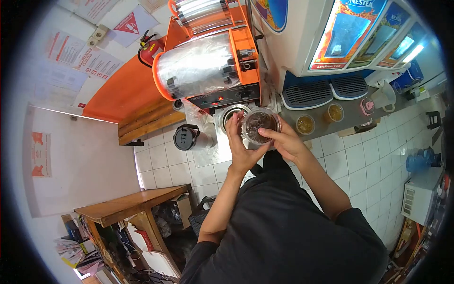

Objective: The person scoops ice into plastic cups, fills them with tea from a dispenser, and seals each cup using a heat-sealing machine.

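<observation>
A clear plastic cup (255, 124) with a dark drink is between my two hands, in front of the orange cup sealing machine (246, 90). My left hand (240, 149) is at the cup's left side, its fingers curled along the wall. From the right, my right hand (286, 138) grips the cup, with the thumb over its top. Just behind the left fingers sits the sealer's round metal cup holder (232, 113), partly hidden. A big roll of clear film (196, 64) is mounted on the machine above.
Two filled cups, one nearer (305, 124) and one farther (334, 112), stand on the counter at right, below a drink dispenser (302, 42) with black drip trays (307, 96). Left of the sealer is a black-lidded tumbler (187, 137). A wooden desk (132, 203) stands lower left.
</observation>
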{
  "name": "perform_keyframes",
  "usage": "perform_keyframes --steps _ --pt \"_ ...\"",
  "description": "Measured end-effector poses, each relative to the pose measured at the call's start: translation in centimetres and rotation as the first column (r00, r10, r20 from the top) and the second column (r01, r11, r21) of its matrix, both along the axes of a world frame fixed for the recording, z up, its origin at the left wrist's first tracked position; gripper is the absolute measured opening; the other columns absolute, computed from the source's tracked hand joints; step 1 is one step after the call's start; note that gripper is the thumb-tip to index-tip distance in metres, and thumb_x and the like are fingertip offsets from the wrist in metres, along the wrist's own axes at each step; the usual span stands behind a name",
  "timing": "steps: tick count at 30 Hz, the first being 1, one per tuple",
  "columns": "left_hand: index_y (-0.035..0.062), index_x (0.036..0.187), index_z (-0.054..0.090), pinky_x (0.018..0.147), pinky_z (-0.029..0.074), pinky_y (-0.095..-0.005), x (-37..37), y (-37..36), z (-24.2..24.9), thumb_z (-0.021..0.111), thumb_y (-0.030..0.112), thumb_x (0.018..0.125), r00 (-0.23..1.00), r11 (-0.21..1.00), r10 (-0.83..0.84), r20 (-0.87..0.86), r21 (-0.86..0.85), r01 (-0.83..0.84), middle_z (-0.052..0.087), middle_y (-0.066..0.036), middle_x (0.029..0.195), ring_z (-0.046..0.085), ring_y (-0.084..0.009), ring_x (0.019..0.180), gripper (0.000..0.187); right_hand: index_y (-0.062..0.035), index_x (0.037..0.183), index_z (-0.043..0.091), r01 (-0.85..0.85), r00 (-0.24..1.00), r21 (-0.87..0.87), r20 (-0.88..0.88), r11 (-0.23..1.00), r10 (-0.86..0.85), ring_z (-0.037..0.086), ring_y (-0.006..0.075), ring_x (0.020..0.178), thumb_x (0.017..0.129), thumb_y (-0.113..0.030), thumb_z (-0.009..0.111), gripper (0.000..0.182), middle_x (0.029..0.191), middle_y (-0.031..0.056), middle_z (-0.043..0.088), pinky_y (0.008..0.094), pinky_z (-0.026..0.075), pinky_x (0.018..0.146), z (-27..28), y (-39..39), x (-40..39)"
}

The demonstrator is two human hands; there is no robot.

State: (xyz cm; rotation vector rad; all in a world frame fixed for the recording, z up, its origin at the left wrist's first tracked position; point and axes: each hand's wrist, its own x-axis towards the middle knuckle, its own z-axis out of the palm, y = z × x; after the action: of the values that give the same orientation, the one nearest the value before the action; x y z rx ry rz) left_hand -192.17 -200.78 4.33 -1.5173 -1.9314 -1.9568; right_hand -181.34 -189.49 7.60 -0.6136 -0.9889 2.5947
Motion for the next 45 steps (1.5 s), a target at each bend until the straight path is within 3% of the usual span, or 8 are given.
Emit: perform_keyframes --steps 10,16,27,31,34,37,40,45 --pt "0.0123 0.160 0.005 0.119 0.024 -0.0436 6.8 2.5 3.3 0.067 0.053 0.090 0.768 0.971 -0.234 0.596 0.179 0.157 0.034 -0.019 0.150 0.036 -0.0333 0.141 0.102 0.0013 0.146 0.032 0.433 0.884 0.489 -0.065 0.758 -0.463 0.054 0.0201 0.122 0.082 -0.005 0.080 0.080 0.133 0.0125 0.051 0.0338 0.045 0.105 2.7 1.7 4.7" --pt "0.0024 0.137 0.040 0.113 0.036 -0.0433 10.0 7.6 7.5 0.044 0.066 0.097 -0.266 0.802 -0.501 0.824 0.557 0.215 0.052 -0.016 0.134 0.050 -0.0291 0.129 0.075 -0.0007 0.148 0.028 0.589 0.751 0.704 -0.295 0.397 -0.591 0.045 0.0256 0.130 0.076 -0.008 0.085 0.091 0.141 0.0181 0.037 0.0371 0.044 0.107 6.4 4.8 7.9" --pt "-0.0021 0.148 0.033 0.116 0.033 -0.0490 17.2 16.7 12.6 0.033 0.069 0.097 -0.394 0.666 -0.604 0.693 0.710 0.229 0.045 -0.020 0.149 0.045 -0.0318 0.137 0.088 -0.0032 0.145 0.033 0.323 0.679 0.721 -0.628 -0.613 -0.380 0.042 0.0332 0.134 0.066 -0.010 0.089 0.097 0.146 0.0249 0.031 0.0395 0.051 0.099 10.6 13.6 15.2" --pt "-0.0010 0.149 0.033 0.116 0.034 -0.0486 19.0 18.8 11.6 0.036 0.065 0.099 -0.467 0.654 -0.589 0.660 0.728 0.206 0.045 -0.019 0.149 0.045 -0.0324 0.137 0.083 -0.0034 0.144 0.034 0.458 0.631 0.788 -0.614 -0.411 -0.474 0.047 0.0320 0.130 0.070 -0.012 0.088 0.092 0.145 0.0232 0.035 0.0374 0.051 0.099 10.6 15.1 16.4" --pt "-0.0002 0.146 0.038 0.114 0.037 -0.0475 19.4 18.9 9.6 0.042 0.061 0.099 -0.470 0.772 -0.461 0.752 0.601 0.204 0.050 -0.019 0.143 0.047 -0.0322 0.135 0.077 -0.0031 0.139 0.043 0.653 0.627 0.733 -0.383 0.189 -0.679 0.056 0.0281 0.121 0.078 -0.011 0.084 0.073 0.137 0.0176 0.049 0.0370 0.052 0.098 9.6 17.1 18.1" --pt "0.0008 0.138 0.049 0.111 0.039 -0.0429 17.5 17.2 5.2 0.055 0.050 0.098 0.276 0.907 -0.273 0.922 0.150 0.395 0.054 -0.016 0.137 0.052 -0.0310 0.130 0.063 -0.0042 0.132 0.051 0.668 0.737 0.346 -0.179 0.659 -0.652 0.062 0.0229 0.113 0.086 -0.010 0.077 0.054 0.124 0.0112 0.061 0.0372 0.053 0.097 5.1 23.1 21.7" --pt "-0.0026 0.136 0.049 0.110 0.039 -0.0406 14.7 13.6 -0.3 0.074 0.028 0.090 0.961 0.916 0.036 0.274 -0.393 0.078 0.055 -0.015 0.132 0.053 -0.0311 0.126 0.061 -0.0064 0.128 0.056 0.609 0.773 0.199 0.068 0.767 -0.631 0.064 0.0196 0.109 0.089 -0.012 0.074 0.044 0.118 0.0070 0.065 0.0383 0.054 0.096 -2.2 28.0 25.4" --pt "-0.0025 0.153 0.019 0.109 0.039 -0.0484 13.0 11.2 -6.6 0.095 0.028 0.060 0.991 0.707 0.031 -0.133 -0.698 -0.115 0.034 -0.033 0.141 0.041 -0.0489 0.130 0.124 -0.0080 0.131 0.054 0.505 0.768 0.089 0.408 0.859 -0.494 0.060 0.0198 0.112 0.086 -0.020 0.079 0.053 0.126 0.0061 0.061 0.0404 0.056 0.094 -15.8 31.4 28.5"
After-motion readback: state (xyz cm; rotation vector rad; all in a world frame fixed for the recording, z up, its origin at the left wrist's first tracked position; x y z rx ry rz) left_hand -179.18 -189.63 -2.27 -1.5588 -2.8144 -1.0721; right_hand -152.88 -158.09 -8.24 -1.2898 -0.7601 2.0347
